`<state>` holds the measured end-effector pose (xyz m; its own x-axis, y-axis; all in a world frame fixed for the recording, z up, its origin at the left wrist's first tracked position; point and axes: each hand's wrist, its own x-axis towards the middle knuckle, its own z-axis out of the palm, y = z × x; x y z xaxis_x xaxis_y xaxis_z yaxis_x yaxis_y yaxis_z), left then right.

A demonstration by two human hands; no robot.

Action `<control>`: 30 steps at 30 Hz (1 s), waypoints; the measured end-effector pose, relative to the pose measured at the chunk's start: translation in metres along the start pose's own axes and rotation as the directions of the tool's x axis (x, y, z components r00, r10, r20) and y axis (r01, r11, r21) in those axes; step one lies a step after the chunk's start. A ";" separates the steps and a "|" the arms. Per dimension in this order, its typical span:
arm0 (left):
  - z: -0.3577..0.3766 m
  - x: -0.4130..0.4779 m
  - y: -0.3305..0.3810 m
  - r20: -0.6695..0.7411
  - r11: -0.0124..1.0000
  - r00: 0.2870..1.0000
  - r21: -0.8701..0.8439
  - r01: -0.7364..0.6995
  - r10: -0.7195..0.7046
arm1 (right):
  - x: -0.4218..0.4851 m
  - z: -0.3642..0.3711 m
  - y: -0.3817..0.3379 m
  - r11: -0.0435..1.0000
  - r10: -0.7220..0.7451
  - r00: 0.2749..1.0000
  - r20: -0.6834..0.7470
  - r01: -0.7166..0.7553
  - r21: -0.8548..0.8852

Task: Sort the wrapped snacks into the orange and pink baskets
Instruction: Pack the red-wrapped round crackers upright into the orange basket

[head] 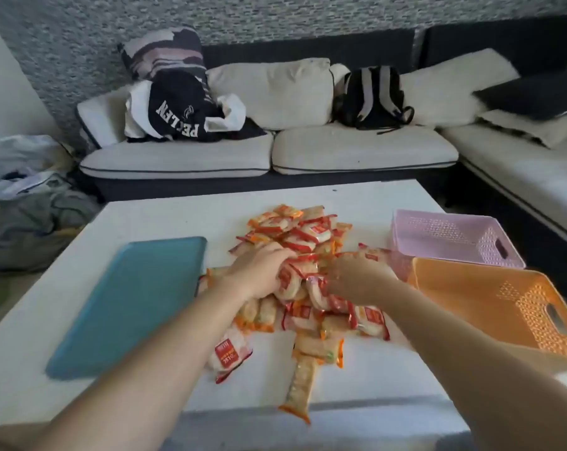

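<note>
The wrapped snacks [304, 236] are printed in red and white, or in orange over pale contents. The pink basket [438, 232] and the orange basket [503, 297] are patterned with fine lattice holes. A teal tray [135, 297] is seen on the white surface [194, 203]. The cream sofa cushions [363, 148] are piped in dark trim.

The left forearm [164, 336] and right forearm [454, 346] reached forward, bare, drawing together toward the middle. The left hand [262, 271] lay palm down, fingers curled over the snacks [303, 234]. Just beside it, the right hand [360, 278] showed its back, fingers bent down among them. Blur hid whether either hand gripped.
</note>
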<state>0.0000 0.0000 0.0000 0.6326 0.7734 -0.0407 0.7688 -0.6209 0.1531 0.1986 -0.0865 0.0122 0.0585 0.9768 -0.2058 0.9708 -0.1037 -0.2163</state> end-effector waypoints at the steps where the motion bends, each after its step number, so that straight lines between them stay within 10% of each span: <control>1: 0.007 -0.001 0.001 0.030 1.000 0.999 0.018 -0.013 0.013 | 0.001 0.012 0.004 0.999 0.033 0.999 0.010 -0.033 -0.020; 13: 0.053 0.023 -0.024 -0.171 0.987 0.985 0.158 0.035 -0.007 | 0.031 0.070 0.034 0.990 0.106 0.994 0.024 -0.103 -0.100; 20: 0.027 0.001 -0.018 -0.069 0.813 0.972 -0.562 0.149 -0.225 | 0.030 0.044 0.028 0.946 0.220 0.908 -0.356 -0.110 0.304; 27: 0.018 -0.002 -0.001 0.089 0.177 0.967 -0.975 0.133 -0.238 | 0.026 0.028 0.003 0.367 0.219 0.961 -0.169 0.079 0.927; 30: 0.019 -0.003 0.006 0.096 0.067 0.974 -0.991 0.112 -0.207 | 0.024 0.021 0.002 0.122 0.102 0.992 -0.069 0.056 0.991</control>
<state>0.0044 -0.0079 -0.0178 0.4660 0.8691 -0.1660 0.0303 0.1718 0.9847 0.1971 -0.0670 -0.0131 0.1735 0.9716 -0.1607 -0.1084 -0.1433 -0.9837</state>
